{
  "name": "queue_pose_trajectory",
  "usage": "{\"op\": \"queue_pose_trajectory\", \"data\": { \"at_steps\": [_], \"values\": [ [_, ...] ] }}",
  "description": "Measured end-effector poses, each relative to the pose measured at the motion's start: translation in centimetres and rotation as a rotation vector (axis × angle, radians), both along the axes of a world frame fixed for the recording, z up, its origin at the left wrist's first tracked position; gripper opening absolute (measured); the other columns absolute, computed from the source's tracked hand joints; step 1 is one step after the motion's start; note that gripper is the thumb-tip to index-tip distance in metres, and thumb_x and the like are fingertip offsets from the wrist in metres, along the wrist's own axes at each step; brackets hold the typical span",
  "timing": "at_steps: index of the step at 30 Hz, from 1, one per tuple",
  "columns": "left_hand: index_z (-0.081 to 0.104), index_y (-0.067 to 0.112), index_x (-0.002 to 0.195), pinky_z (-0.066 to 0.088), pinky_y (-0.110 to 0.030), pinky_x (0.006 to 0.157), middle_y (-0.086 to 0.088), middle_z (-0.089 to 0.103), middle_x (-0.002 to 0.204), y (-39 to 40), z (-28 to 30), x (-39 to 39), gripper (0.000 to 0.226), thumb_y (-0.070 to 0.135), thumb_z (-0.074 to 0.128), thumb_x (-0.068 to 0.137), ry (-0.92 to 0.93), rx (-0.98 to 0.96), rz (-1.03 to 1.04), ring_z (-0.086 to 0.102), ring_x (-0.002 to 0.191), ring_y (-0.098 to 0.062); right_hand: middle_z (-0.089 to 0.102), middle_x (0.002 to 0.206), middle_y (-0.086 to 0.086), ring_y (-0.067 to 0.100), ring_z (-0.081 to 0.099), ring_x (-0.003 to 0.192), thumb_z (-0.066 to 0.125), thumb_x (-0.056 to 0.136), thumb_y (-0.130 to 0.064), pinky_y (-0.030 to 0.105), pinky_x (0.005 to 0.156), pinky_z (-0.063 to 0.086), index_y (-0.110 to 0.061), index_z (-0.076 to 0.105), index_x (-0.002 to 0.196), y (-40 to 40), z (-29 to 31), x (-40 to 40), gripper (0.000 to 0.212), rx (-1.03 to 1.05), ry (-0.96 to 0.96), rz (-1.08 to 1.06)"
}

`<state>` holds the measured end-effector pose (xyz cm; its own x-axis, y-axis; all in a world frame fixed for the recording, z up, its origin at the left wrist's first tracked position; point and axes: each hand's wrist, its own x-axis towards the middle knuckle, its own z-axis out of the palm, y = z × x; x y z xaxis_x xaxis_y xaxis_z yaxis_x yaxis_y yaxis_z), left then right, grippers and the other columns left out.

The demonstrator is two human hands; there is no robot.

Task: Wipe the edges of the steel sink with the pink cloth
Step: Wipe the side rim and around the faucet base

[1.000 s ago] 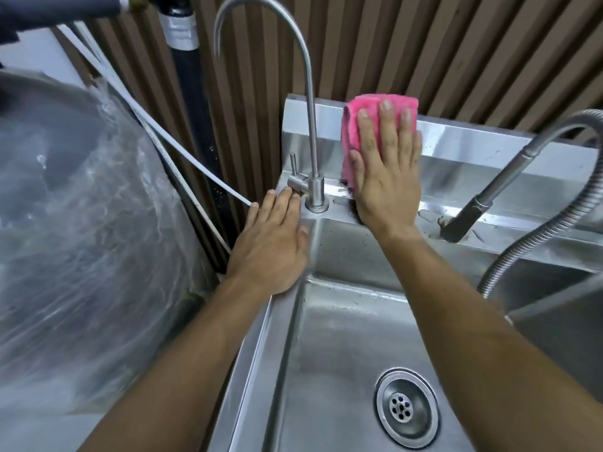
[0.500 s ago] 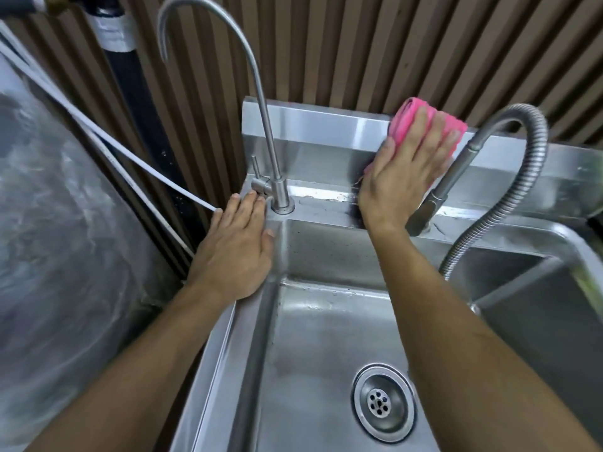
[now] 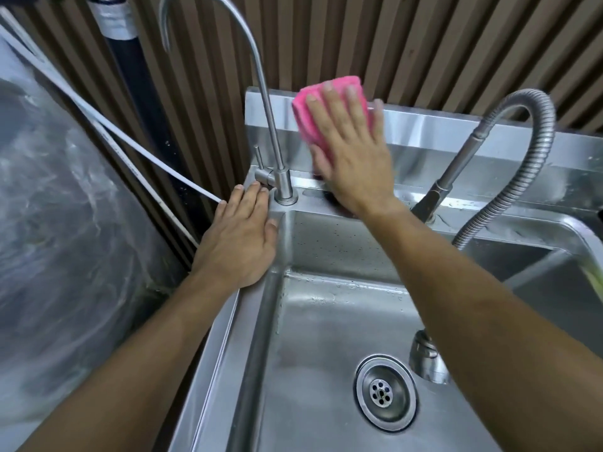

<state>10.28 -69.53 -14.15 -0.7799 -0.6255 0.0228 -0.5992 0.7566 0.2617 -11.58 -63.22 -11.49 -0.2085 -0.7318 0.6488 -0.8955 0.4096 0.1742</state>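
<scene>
The right hand (image 3: 350, 158) presses the pink cloth (image 3: 321, 106) flat-fingered against the sink (image 3: 326, 321) backsplash, while the left hand (image 3: 239, 238), fingers relaxed, rests on the rim beside the tap (image 3: 261, 76).

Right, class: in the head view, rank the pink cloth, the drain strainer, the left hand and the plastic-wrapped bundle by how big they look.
1. plastic-wrapped bundle, largest by far.
2. left hand.
3 and 4. pink cloth and drain strainer look alike; the right hand covers much of the cloth, so unranked.

Glossy, water-spotted steel sink (image 3: 326, 321), ribbed pink cloth (image 3: 313, 115), corrugated metal hose (image 3: 535, 151), crinkled clear plastic sheeting (image 3: 65, 223).
</scene>
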Motion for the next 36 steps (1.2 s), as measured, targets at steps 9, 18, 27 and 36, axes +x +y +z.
{"op": "queue_pose_trajectory", "data": {
  "at_steps": [9,18,27,36],
  "values": [
    [0.009,0.016,0.166,-0.001,-0.039,0.131,0.002,0.000,0.174,-0.1,0.0,0.0,0.061,0.037,0.024,0.111,0.033,0.031,0.013,-0.004,0.161,-0.018,0.010,0.173,0.015,0.038,0.009,0.160,0.034,0.113,-0.030,0.051,0.130,0.001,-0.015,0.012,0.166,-1.3,0.8,0.3,0.059,0.143,0.110,0.181],
    [0.009,0.017,0.166,0.000,-0.040,0.131,0.002,0.001,0.174,0.1,0.0,0.1,0.061,0.039,0.022,0.110,0.011,0.039,0.022,-0.004,0.161,-0.019,0.031,0.169,0.007,0.030,0.021,0.159,0.057,0.097,0.002,0.051,0.129,0.022,-0.017,0.036,0.161,-0.3,3.5,-0.2,0.070,0.292,-0.050,0.393],
    [0.007,0.018,0.166,-0.002,-0.040,0.131,0.005,-0.003,0.174,0.6,0.6,0.7,0.061,0.038,0.022,0.111,-0.001,0.053,0.031,-0.007,0.160,-0.017,0.016,0.173,0.008,0.028,0.007,0.161,0.041,0.108,-0.021,0.043,0.132,0.013,-0.011,0.021,0.165,2.6,-0.3,5.1,0.061,0.213,-0.407,0.305],
    [0.008,0.018,0.166,-0.002,-0.039,0.130,0.005,-0.002,0.174,0.3,0.6,0.2,0.061,0.037,0.024,0.111,0.003,0.068,0.031,-0.007,0.160,-0.017,0.000,0.174,0.015,0.043,-0.003,0.159,0.039,0.107,-0.051,0.048,0.128,-0.008,-0.018,0.008,0.167,1.5,-1.4,1.5,0.075,0.330,-0.086,0.185]
  ]
}}
